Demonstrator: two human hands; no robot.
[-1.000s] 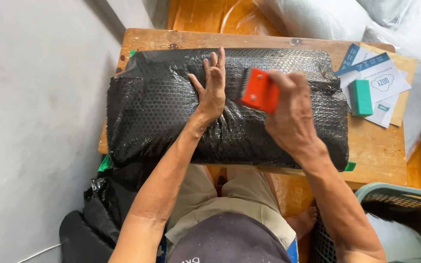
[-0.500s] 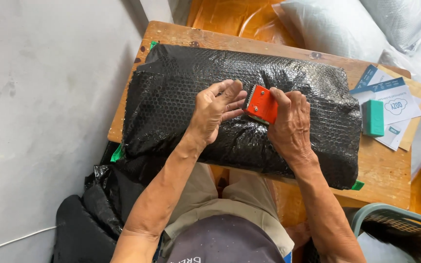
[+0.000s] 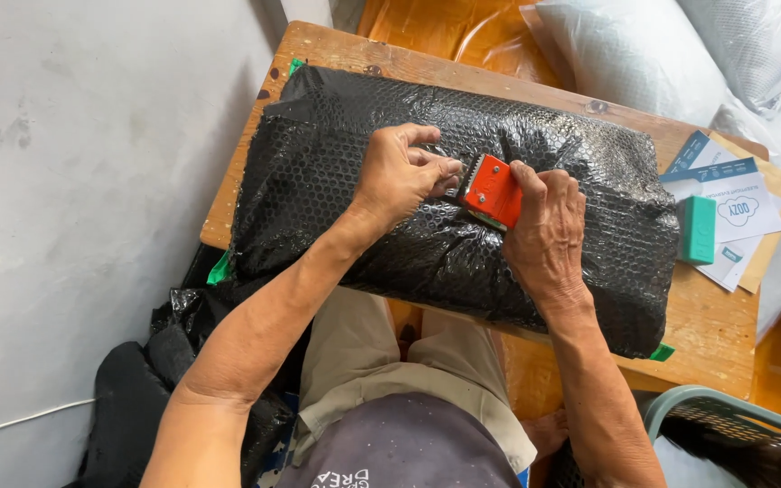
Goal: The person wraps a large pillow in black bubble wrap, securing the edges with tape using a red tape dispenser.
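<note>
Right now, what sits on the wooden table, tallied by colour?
Black: 1, the bubble-wrapped parcel
Red: 1, the tape dispenser held in the right hand, with the left hand at its front edge
Green: 1, the small block
White and blue: 1 stack of paper sheets, number unclear
Total: 4

Glossy black bubble-wrap parcel [image 3: 390,226] on rough wooden table [image 3: 716,334]
</note>
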